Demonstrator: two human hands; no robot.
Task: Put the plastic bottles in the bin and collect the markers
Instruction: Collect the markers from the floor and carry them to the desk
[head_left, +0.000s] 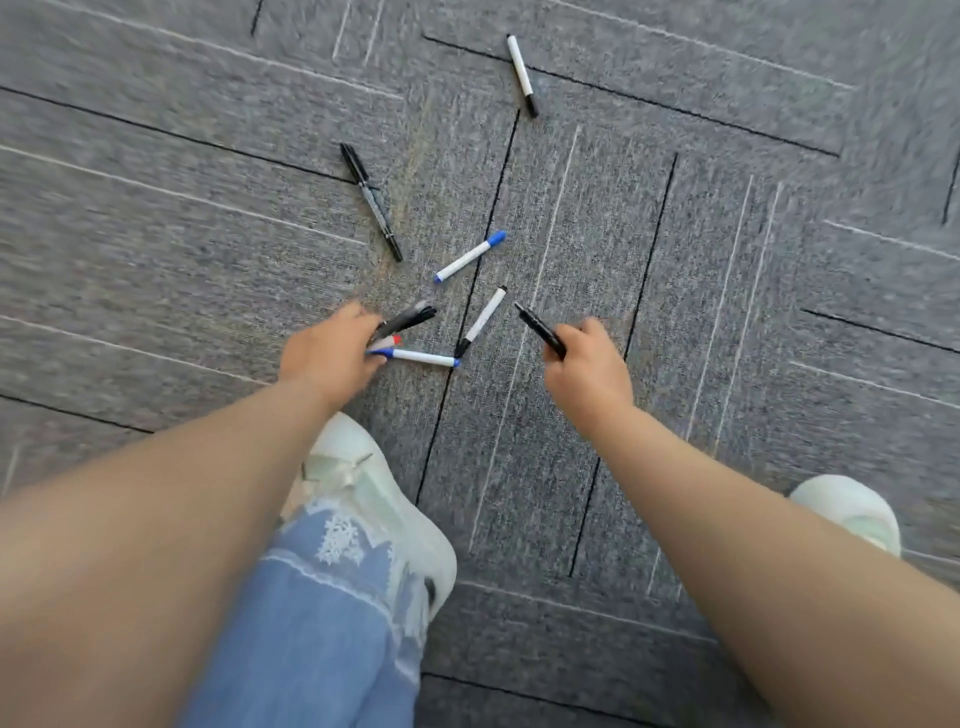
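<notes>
Several markers lie on the grey carpet. My left hand grips a bundle of markers, dark ones plus one with a red tip, and its fingers are at the blue end of a white marker with blue caps on the floor. My right hand holds a black marker that points up and left. Between my hands lies a white marker with a black cap. Further off lie a white marker with a blue cap, two black markers end to end, and another white marker. No bottles or bin are in view.
My white shoes stand on the carpet, the left one just below my left hand, with a blue jeans leg at the bottom. The carpet tiles carry thin black and white lines.
</notes>
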